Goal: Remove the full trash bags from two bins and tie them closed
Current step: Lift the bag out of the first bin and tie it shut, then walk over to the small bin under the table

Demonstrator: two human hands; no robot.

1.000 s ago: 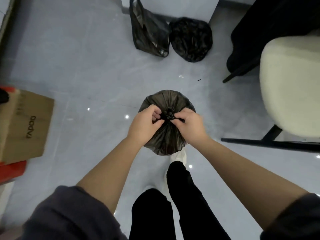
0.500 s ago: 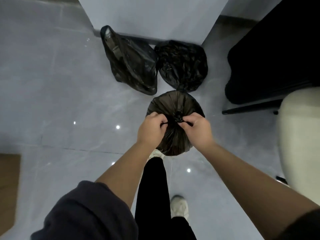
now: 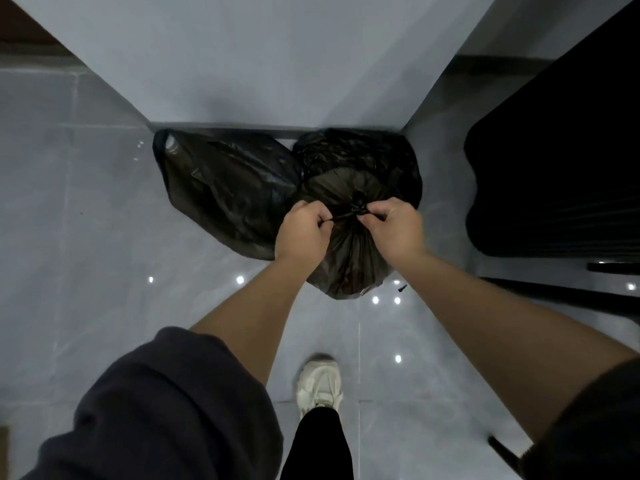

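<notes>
Black plastic, held bag: a full trash bag (image 3: 349,258), gathered at the neck, hangs just right of frame centre between both hands; its underside shows at 6 o'clock of the knot, above the floor.
Knot: a small tight twist (image 3: 358,210) at the bag's top, directly between the two hands.
Left hand: the left hand (image 3: 302,231) sits at 9 o'clock of the knot, fingers curled in, thumb and forefinger pressed together on a thin strand of plastic running to the knot.
Right hand: the right hand (image 3: 394,227) sits at 3 o'clock of the knot, fingers closed, pinching the other strand right at the knot.
Bags on floor: a slumped flat bag (image 3: 225,188) lies at 10 o'clock of the held bag; a crumpled round bag (image 3: 374,157) sits at 12 o'clock, partly hidden behind the held bag. The two touch each other and rest against the wall base.
Wall: pale wall corner (image 3: 277,64) fills the top centre.
Floor: glossy grey tile (image 3: 86,237) with small light spots.
Dark furniture: large black shape (image 3: 554,168) at 3 o'clock, well apart from the bags; cannot tell what it is.
Person: dark sleeve (image 3: 173,410) at 7 o'clock; white shoe (image 3: 320,382) at 6 o'clock, below the held bag.
</notes>
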